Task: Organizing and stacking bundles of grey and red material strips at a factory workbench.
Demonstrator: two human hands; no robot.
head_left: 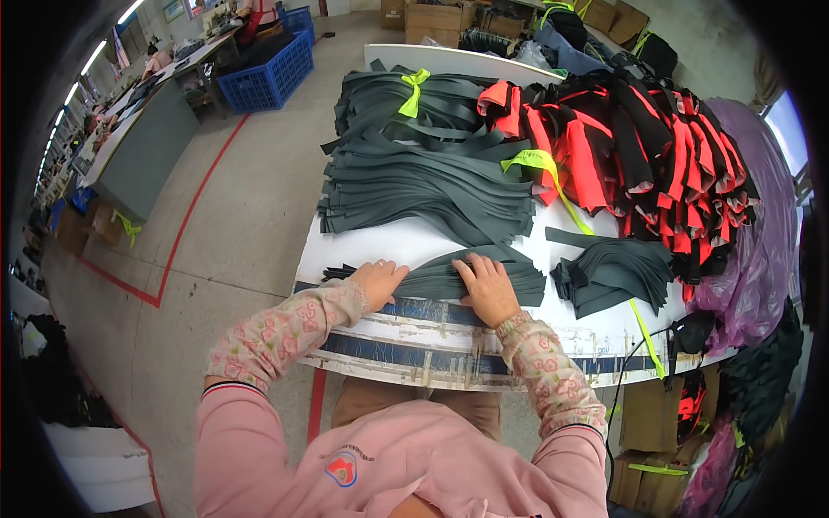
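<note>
A small bundle of dark grey-green fabric strips [432, 278] lies crosswise near the front edge of the white table [332, 252]. Around its left part my left hand [378, 283] is closed, and the strip ends stick out past it. My right hand [490, 287] rests on the right part of the bundle with its fingers apart. Just beyond lies a larger heap of the same strips [423, 186]. Behind that, another heap [367, 99] is tied with a neon yellow strip [414, 91]. To the right sits a folded bunch of strips [611, 274].
Black and coral fabric pieces [656, 155] are piled at the right, beside purple plastic sheeting [743, 216]. A neon yellow ribbon [648, 338] hangs over the taped front edge. Blue crates [269, 73] stand on the floor at far left. Cardboard boxes [656, 414] sit low at right.
</note>
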